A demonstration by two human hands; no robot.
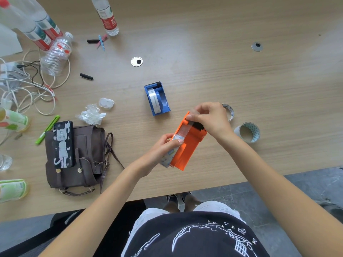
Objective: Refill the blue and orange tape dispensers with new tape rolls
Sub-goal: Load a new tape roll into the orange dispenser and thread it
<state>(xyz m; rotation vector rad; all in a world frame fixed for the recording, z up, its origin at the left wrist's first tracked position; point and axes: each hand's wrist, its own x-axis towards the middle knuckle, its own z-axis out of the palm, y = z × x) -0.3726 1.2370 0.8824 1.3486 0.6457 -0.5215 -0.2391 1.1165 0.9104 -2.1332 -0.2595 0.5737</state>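
Note:
The orange tape dispenser is lifted and tilted above the table's near edge. My left hand grips its left side, with the thumb on a tape roll seated in it. My right hand pinches the clear tape end at the dispenser's black cutter. The blue tape dispenser stands on the table behind, with a white tape roll inside. To the right lie an empty cardboard core and a thin tape ring, partly hidden by my right hand.
A brown bag with a phone on it lies to the left. Crumpled plastic wrap, a green pen, cables and water bottles crowd the left side. The table's front edge is close.

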